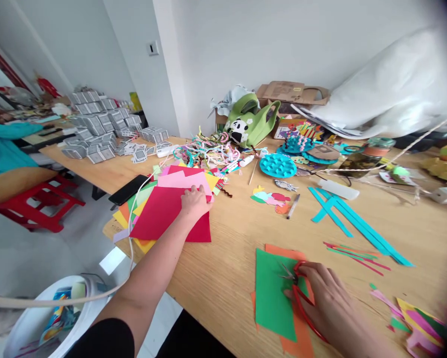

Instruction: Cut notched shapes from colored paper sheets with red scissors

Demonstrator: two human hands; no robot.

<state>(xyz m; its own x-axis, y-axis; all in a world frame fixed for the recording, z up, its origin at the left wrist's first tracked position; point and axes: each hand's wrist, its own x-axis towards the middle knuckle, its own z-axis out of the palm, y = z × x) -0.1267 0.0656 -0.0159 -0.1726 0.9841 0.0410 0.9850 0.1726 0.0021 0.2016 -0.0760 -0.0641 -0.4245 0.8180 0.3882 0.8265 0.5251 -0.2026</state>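
My left hand (194, 201) rests on a stack of coloured paper at the table's left edge, its fingers spread at the far edge of a red sheet (164, 214). Pink sheets (178, 180) lie just beyond its fingertips. My right hand (326, 293) is closed around a pair of scissors (300, 286) with red handles. The scissor blades are slightly parted and lie over a green sheet (272, 293). Under the green sheet, orange paper (298, 345) sticks out at several sides.
Blue strips (361, 223), thin paper strips (358, 256) and scraps (417, 318) lie to the right. Fish-shaped cutouts (272, 198) and a pen (293, 206) are mid-table. A black phone (130, 190) and white cable (131, 248) are left, above a bucket (18, 333). A person (7, 139) sits far left.
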